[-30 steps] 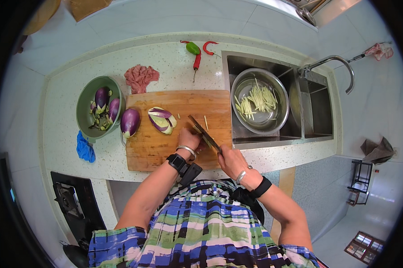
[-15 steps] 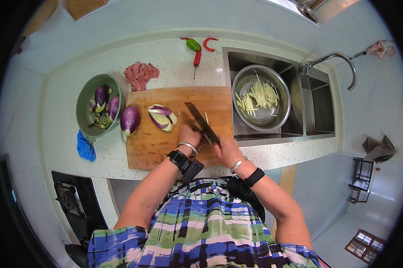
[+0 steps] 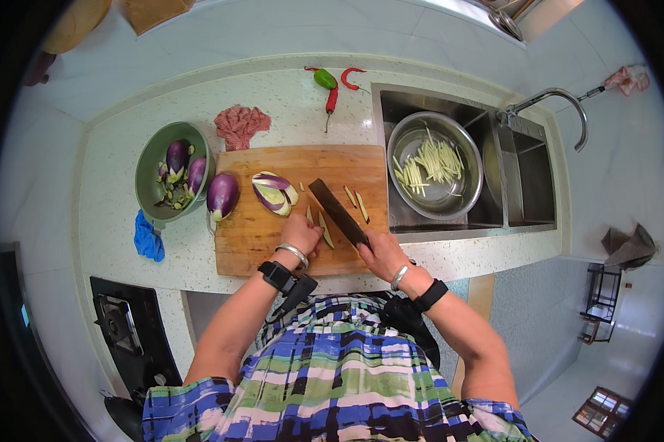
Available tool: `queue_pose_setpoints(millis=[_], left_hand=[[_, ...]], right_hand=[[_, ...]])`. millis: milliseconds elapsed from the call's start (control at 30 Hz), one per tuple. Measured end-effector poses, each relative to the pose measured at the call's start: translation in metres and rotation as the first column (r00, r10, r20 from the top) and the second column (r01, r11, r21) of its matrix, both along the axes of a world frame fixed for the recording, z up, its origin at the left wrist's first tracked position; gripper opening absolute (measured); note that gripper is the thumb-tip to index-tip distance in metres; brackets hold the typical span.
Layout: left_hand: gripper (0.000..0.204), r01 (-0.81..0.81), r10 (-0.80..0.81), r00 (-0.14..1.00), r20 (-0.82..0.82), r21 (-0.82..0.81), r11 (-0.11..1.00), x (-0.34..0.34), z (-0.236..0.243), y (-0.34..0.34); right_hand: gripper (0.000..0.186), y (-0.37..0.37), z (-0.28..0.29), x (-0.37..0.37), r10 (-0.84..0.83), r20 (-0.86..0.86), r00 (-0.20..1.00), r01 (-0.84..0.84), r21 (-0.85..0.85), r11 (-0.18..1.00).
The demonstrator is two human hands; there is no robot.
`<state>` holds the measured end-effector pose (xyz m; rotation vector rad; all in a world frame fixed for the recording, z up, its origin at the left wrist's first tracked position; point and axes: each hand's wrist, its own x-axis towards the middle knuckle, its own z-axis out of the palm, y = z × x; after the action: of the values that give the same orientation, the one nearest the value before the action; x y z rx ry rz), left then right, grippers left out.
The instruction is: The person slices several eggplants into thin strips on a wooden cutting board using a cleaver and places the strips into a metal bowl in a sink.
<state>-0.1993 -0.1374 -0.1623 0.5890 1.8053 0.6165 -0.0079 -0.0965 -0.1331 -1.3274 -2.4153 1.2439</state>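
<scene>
My right hand grips the handle of a kitchen knife, its broad dark blade slanting up and left over the wooden cutting board. Left of the blade, my left hand is closed, fingers curled on eggplant slices; one slice shows between hand and knife. Two thin eggplant strips lie right of the blade. A piece of partly peeled eggplant, purple and pale, rests beyond my left hand. At the board's left edge is a whole purple eggplant.
To the left stand a green bowl with eggplants and trimmings, a blue cloth and a red checked cloth. Peppers lie at the back. In the sink sits a metal basin of pale strips.
The knife has shifted away from my left hand, to the right relative to it. Cut strips now show right of the blade, and slices are exposed beside my left hand.
</scene>
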Motion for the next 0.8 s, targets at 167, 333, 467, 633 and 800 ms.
queue_pose_setpoints(millis=[167, 333, 467, 633, 800], left_hand=[[0.025, 0.093, -0.082, 0.979, -0.187, 0.048, 0.995, 0.013, -0.019, 0.004], [0.021, -0.102, 0.102, 0.995, -0.007, 0.002, 0.995, 0.019, -0.031, 0.011], [0.017, -0.135, 0.134, 0.990, 0.036, 0.020, 0.991, 0.022, -0.025, 0.011], [0.015, -0.102, 0.099, 0.993, 0.070, 0.048, 0.994, 0.017, -0.036, 0.008], [0.017, -0.126, 0.124, 0.986, 0.111, 0.017, 0.992, 0.016, -0.029, 0.010]], right_hand=[[0.016, 0.001, 0.005, -0.001, -0.003, 0.039, 0.999, 0.004, -0.040, 0.999], [0.014, -0.001, 0.017, -0.002, 0.011, 0.060, 0.998, -0.009, -0.021, 1.000], [0.013, -0.003, 0.020, 0.000, 0.022, 0.056, 0.998, -0.020, -0.023, 1.000], [0.012, -0.006, 0.010, -0.007, 0.079, 0.169, 0.982, -0.078, -0.016, 0.997], [0.014, 0.002, -0.005, -0.021, 0.034, 0.153, 0.988, -0.037, 0.021, 0.999]])
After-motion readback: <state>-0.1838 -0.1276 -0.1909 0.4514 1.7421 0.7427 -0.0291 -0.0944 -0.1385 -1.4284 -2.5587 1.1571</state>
